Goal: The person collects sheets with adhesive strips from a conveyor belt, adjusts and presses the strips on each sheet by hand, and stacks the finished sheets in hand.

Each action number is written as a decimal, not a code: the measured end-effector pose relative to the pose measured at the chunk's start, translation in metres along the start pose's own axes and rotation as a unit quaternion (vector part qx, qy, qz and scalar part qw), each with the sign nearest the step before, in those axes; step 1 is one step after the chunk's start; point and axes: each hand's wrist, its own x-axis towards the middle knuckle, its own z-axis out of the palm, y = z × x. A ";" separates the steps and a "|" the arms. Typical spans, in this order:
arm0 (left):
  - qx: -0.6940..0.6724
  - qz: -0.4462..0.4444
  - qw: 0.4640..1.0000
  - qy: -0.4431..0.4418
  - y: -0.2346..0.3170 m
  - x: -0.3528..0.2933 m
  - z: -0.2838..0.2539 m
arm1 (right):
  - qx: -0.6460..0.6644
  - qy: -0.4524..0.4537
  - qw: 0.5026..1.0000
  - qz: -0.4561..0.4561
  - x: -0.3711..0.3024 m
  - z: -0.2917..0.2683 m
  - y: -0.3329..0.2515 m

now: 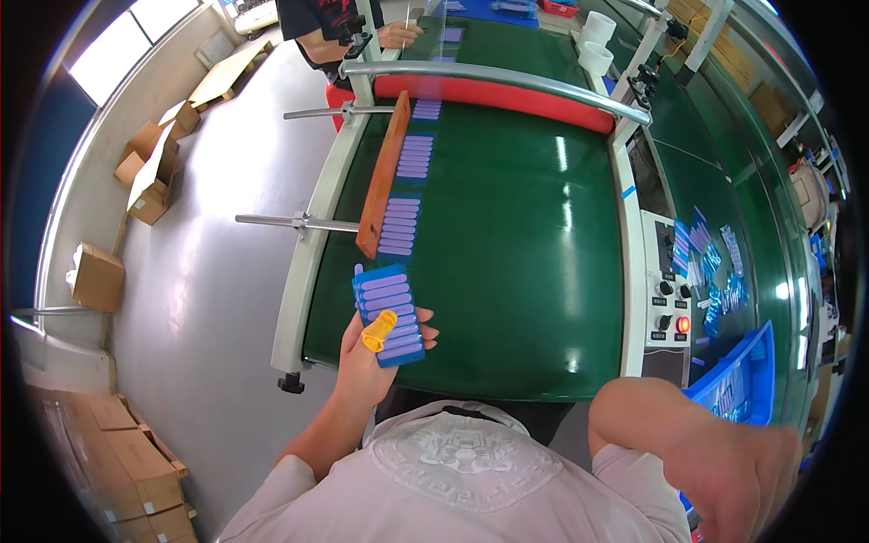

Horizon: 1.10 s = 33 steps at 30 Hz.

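Observation:
My left hand [369,360] grips a flat blue pack with rows of purple strips [387,294] at the near left corner of the green belt. A yellow finger cot [380,331] covers the thumb, which presses on the pack's face. One strip sticks up past the pack's upper left edge. Similar blue packs of purple strips [398,226] lie in a line along an orange-brown guide bar [384,176]. Far from the belt, at the lower right, is my right hand [724,471]. It is blurred and its fingers are mostly hidden, so what it holds, if anything, does not show.
A red roller [507,101] and a metal bar span the green belt [507,262]. Right of it stand a control panel [665,290], loose packs and strips [715,271], and a blue basket [760,371]. Another person's hand [398,34] is at the far left. Cardboard boxes [136,462] line the left.

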 end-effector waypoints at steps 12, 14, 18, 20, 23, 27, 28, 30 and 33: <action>-0.009 -0.025 1.000 -0.005 0.001 -0.002 0.004 | -0.333 0.133 0.673 0.647 -0.156 -0.072 0.093; 0.013 -0.012 0.999 0.047 -0.004 0.003 0.002 | -0.343 0.137 0.665 0.649 -0.164 -0.074 0.100; 0.020 0.002 0.998 0.060 -0.001 0.005 0.008 | -0.304 0.209 0.676 0.638 -0.175 -0.075 0.110; 0.024 0.000 0.997 0.074 -0.002 0.005 0.003 | -0.276 0.231 0.683 0.635 -0.178 -0.073 0.114; 0.040 0.003 0.996 0.081 -0.004 0.007 -0.001 | -0.251 0.238 0.674 0.653 -0.186 -0.075 0.119; 0.052 0.007 0.993 0.104 -0.003 0.006 -0.006 | -0.242 0.276 0.641 0.674 -0.183 -0.074 0.127; 0.052 0.009 0.993 0.105 -0.003 0.005 -0.009 | -0.231 0.288 0.631 0.682 -0.181 -0.074 0.130; 0.064 0.044 0.986 0.145 -0.002 0.003 -0.019 | -0.223 0.301 0.637 0.674 -0.182 -0.078 0.133; 0.088 0.011 0.982 0.165 0.010 -0.005 -0.028 | -0.218 0.320 0.635 0.669 -0.188 -0.082 0.134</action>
